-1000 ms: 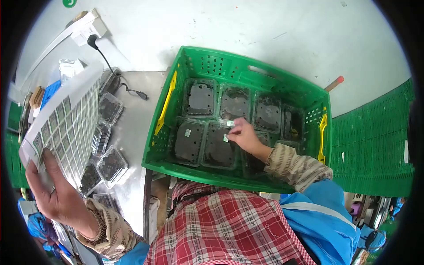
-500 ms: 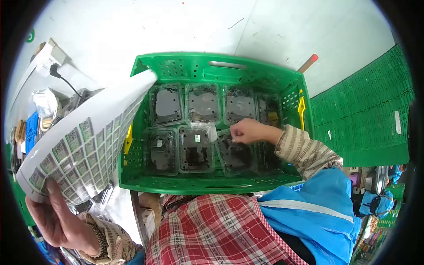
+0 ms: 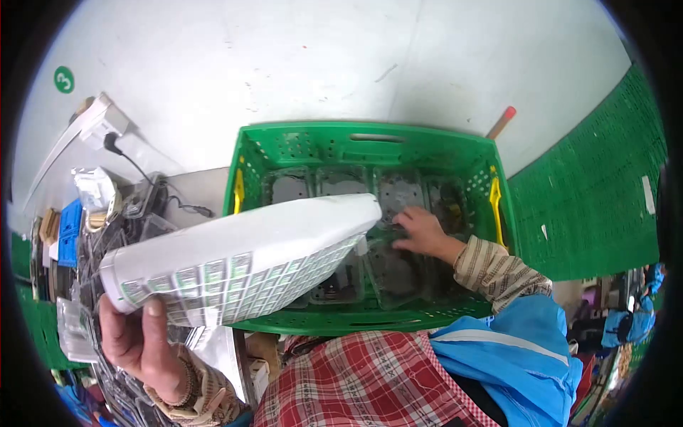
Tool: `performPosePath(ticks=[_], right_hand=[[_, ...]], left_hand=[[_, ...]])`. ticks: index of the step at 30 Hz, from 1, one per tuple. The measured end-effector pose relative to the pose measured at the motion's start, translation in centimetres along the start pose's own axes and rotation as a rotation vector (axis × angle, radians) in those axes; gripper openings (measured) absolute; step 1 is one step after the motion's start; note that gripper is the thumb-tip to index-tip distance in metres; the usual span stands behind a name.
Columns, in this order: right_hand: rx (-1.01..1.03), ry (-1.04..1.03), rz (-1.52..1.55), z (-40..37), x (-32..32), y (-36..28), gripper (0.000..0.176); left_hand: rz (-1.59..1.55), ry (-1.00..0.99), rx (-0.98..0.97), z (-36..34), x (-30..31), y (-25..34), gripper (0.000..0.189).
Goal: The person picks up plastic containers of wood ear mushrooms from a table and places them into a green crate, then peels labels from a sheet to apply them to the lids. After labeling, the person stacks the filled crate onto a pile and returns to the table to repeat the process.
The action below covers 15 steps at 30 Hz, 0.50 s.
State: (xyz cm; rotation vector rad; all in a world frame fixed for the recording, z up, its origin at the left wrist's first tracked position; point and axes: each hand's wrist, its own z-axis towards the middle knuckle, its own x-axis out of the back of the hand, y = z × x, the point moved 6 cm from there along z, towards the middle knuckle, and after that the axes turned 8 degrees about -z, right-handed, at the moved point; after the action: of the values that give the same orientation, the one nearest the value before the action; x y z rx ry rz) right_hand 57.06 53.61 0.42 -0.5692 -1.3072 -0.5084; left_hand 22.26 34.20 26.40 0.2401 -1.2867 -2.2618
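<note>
My left hand (image 3: 146, 349) grips a large sheet of stickers (image 3: 249, 228) by its left end, thumb on top. Printed green-and-white labels with codes cover its lower part; the sheet curves over the left half of a green plastic crate (image 3: 299, 134). Inside the crate stand clear plastic clamshell boxes (image 3: 398, 281) with dark contents, in two rows. My right hand (image 3: 429, 235) is over the boxes right of the middle, fingers apart, close to or touching a lid. No sticker shows in its fingers. The sheet hides several boxes on the left.
Yellow handles (image 3: 496, 206) sit at the crate's ends. A white wall (image 3: 341, 64) rises behind it, with a red-tipped stick (image 3: 504, 119) by the back right corner. Green crates (image 3: 590, 192) stand at the right. Plastic packaging and a cable (image 3: 131, 160) lie at the left.
The sheet has swung right and down over the crate with my left hand. My right hand has moved from a pinch to spread fingers. The view has shifted slightly.
</note>
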Motion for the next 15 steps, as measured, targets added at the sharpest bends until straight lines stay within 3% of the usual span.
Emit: performPosePath(ticks=[2, 3, 4, 6, 11, 13, 15], right_hand=[[-0.137, -0.209, 0.291, 0.3, 0.5, 0.5, 0.032], [-0.113, -0.36, 0.38, 0.4, 0.2, -0.3, 0.02], [-0.129, -0.367, 0.385, 0.0, -0.4, -0.8, 0.02], [0.099, -0.515, 0.138, -0.1, -2.4, -2.3, 0.017], [0.164, -0.472, 0.017, 0.8, -3.7, -3.3, 0.028], [-0.061, -0.366, -0.054, 1.4, -3.4, -1.7, 0.044], [0.022, -0.28, -0.088, 1.4, -2.1, -1.8, 0.05]], left_hand=[[-0.003, 0.084, 0.006, -0.2, 0.5, -0.3, 0.034], [-0.018, 0.1, 0.021, -0.3, 0.6, -0.5, 0.034], [-0.023, 0.087, 0.033, -0.2, 0.3, -0.7, 0.034], [-0.013, 0.03, 0.01, -0.1, -0.3, -0.7, 0.034], [0.014, 0.078, 0.01, -0.5, -1.0, -0.5, 0.033], [-0.017, 0.038, 0.03, -0.5, -1.5, -0.6, 0.031], [-0.052, 0.036, 0.101, -0.5, -2.1, -0.5, 0.027]])
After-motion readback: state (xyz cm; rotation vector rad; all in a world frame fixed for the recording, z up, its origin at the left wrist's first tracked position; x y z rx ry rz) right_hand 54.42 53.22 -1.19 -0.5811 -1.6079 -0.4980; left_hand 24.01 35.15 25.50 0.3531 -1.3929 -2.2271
